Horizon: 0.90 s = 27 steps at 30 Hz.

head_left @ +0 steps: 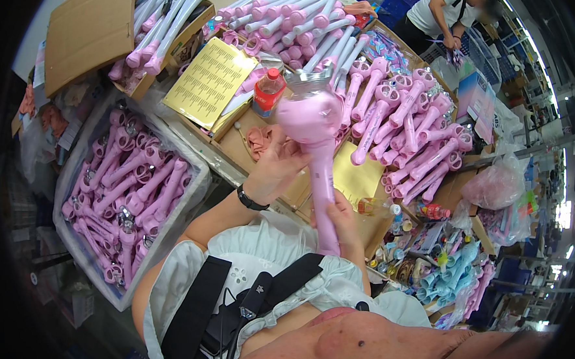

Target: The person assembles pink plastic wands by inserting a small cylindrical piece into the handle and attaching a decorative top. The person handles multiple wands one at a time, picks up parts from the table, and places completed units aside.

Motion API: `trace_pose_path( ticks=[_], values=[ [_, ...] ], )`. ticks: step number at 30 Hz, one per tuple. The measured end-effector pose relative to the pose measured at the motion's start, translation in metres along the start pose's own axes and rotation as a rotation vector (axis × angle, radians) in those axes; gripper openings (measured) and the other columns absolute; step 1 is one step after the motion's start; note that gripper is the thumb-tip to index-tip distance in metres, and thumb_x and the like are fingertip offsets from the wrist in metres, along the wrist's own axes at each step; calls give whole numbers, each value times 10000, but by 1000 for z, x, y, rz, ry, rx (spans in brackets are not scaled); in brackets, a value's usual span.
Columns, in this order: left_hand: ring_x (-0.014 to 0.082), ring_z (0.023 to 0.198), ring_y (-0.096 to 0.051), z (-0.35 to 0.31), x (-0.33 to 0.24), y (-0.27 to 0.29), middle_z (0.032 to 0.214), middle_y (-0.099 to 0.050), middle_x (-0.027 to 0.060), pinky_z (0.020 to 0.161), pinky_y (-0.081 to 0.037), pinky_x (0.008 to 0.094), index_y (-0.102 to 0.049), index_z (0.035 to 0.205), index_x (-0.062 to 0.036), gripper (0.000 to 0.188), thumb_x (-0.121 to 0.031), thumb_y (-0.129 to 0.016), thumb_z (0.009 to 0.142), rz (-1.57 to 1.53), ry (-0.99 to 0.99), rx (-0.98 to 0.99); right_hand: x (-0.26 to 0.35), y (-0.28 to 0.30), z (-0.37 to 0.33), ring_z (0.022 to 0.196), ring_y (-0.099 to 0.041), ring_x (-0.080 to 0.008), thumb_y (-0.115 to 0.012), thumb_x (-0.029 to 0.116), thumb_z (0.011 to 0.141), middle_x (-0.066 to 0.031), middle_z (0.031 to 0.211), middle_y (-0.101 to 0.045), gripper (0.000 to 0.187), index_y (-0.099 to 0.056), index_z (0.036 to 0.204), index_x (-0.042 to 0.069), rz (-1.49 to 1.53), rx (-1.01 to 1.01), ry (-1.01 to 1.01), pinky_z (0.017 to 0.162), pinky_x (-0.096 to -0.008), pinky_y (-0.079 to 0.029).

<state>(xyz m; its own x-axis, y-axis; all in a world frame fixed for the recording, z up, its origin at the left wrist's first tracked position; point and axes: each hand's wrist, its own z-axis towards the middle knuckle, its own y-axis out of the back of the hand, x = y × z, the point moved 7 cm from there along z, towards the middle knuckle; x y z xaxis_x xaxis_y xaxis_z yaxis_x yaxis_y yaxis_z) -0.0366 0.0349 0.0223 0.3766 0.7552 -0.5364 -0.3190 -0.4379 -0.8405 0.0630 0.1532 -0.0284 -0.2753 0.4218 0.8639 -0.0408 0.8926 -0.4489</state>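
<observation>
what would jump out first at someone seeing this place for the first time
Probably the big pink toy wand in the centre, with the left hand at its neck and the right hand on its handle. Next, the pale bin on the left, full of pink wand parts, and the heap of pink handles on the right of the workbench.

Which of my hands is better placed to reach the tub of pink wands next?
Probably your left hand: it's nearer the tub. Your right hand is farther, on the held wand. Your left touches that wand too, so it'd let go first.
</observation>
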Motion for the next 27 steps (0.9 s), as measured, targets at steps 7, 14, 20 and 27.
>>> trace_pose_path(
  ticks=[7, 14, 20, 27],
  values=[
    [176, 1158, -443, -7, 28, -7, 1255, -441, 74, 993, -351, 331, -293, 1331, -36, 627, -54, -638, 808, 126, 231, 40, -35, -11, -5, 426, -515, -187, -338, 568, 901, -161, 701, -554, 727, -397, 1215, -85, 883, 507, -191, 385, -279, -439],
    [165, 1142, -452, -11, 21, 5, 1226, -452, 74, 973, -378, 315, -316, 1303, -30, 612, -48, -655, 794, 349, 196, -31, -41, 3, -1, 510, -576, -220, -282, 570, 911, -201, 810, -597, 723, -368, 1248, -64, 527, 396, -282, 460, -287, -478],
    [153, 1075, -500, -10, 18, 2, 1192, -472, 73, 909, -429, 292, -318, 1300, -41, 614, -45, -659, 790, 403, 170, -23, -32, 8, 5, 556, -586, -208, -281, 599, 897, -170, 854, -600, 735, -413, 1212, -52, 188, 254, -268, 521, -282, -478],
    [143, 1052, -513, -12, 25, 10, 1173, -489, 68, 880, -446, 286, -315, 1306, -44, 615, -48, -656, 794, 431, 201, -49, -6, 3, 3, 631, -571, -157, -686, 409, 753, -94, 856, -572, 687, -424, 1222, -20, -188, 109, -48, 593, -274, -473]
  ],
)
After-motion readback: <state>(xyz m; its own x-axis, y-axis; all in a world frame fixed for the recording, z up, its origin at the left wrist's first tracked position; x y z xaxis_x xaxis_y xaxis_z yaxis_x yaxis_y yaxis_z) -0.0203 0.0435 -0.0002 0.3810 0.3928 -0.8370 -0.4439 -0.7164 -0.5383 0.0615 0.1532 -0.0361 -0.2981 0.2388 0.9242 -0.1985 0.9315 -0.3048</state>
